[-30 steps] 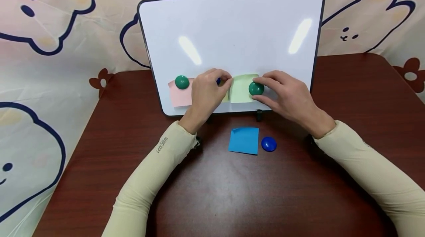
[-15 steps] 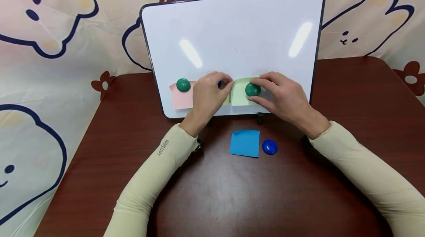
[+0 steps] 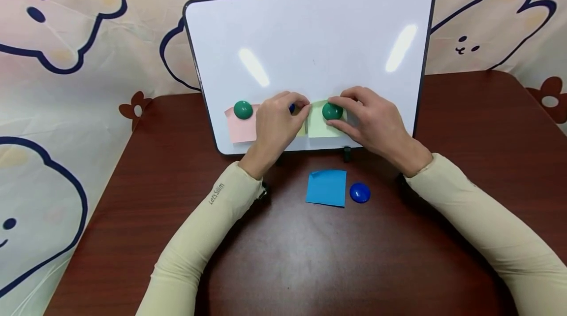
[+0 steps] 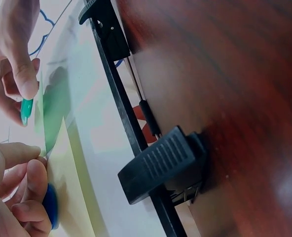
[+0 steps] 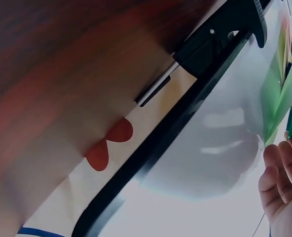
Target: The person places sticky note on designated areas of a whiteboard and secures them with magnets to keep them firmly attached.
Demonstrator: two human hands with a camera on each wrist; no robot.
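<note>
My left hand [image 3: 280, 118] pinches the upper left corner of a light green sticky note [image 3: 316, 126] at the lower part of a whiteboard [image 3: 345, 35]. In the left wrist view the note [image 4: 56, 106] stands partly off the board. Thumb and fingers of my right hand [image 3: 378, 121] hold a round green magnet [image 3: 332, 111] by its edge, over the note's upper part. A yellow sticky note [image 4: 69, 185] with a blue magnet [image 4: 51, 205] is mostly hidden behind my left hand. Left of it, a pink sticky note [image 3: 241, 130] hangs under another green magnet [image 3: 243, 110].
A blue sticky note [image 3: 326, 188] and a loose blue magnet [image 3: 360, 192] lie on the dark wooden table [image 3: 288, 267] before the board. Black clip feet, one a stand clip [image 4: 158, 165], hold the board's lower edge. A patterned cloth [image 3: 48, 99] hangs behind.
My right hand has moved left and slightly up with the green magnet, from the light green note's right edge to over its upper middle. My left hand keeps its place at the corner.
</note>
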